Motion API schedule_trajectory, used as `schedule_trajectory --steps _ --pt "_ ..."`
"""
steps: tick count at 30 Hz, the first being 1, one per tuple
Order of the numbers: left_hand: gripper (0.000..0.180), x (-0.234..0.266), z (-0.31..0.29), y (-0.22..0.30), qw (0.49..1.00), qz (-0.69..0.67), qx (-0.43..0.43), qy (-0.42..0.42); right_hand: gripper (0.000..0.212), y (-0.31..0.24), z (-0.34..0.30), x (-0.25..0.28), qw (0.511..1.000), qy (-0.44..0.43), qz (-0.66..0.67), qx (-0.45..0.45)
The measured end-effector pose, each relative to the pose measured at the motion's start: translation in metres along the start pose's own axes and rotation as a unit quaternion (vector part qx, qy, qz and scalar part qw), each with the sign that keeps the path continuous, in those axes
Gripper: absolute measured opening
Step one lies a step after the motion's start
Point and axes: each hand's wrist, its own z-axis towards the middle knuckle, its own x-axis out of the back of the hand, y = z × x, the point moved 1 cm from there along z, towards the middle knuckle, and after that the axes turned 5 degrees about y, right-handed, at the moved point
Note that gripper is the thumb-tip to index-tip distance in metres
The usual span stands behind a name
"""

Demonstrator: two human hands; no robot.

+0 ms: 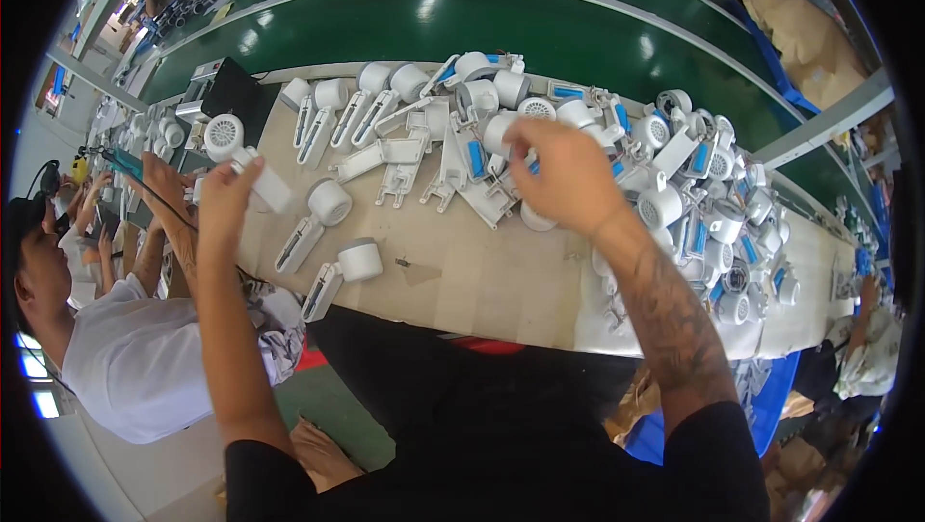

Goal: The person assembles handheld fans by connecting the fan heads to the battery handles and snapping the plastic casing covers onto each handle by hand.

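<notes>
My left hand [229,204] is closed on a white handheld fan [274,188] at the left edge of the beige work surface. Its round grilled head may be the one [224,136] showing just above my fingers. Over the middle of the pile, my right hand [570,175] pinches a white round fan housing [499,134] with thumb and fingertips. Around it lie open white fan handles [472,185], some with blue batteries [476,159]. Two assembled-looking fans, one with its head [330,202] toward me, rest between my arms.
A dense heap of white fan parts [713,223] covers the right side. A black box [226,88] stands at the back left. Behind runs a green conveyor belt [385,16]. At left a co-worker in a white shirt [145,358] works close by. A blue bin [776,406] sits lower right.
</notes>
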Motion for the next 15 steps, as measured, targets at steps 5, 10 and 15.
schedule_trajectory --steps 5,10,15 --pt "0.032 0.003 0.066 -0.054 0.987 0.112 -0.05 -0.103 0.057 0.058 0.049 -0.01 0.971 -0.17 -0.149 0.08" --pt "0.043 -0.007 0.064 -0.067 0.949 0.306 -0.078 -0.006 0.052 0.051 0.066 -0.003 0.964 -0.2 -0.127 0.118" --pt "0.041 -0.034 0.008 -0.006 0.975 0.026 -0.177 0.132 0.05 0.012 0.058 0.051 0.979 -0.184 0.084 0.019"
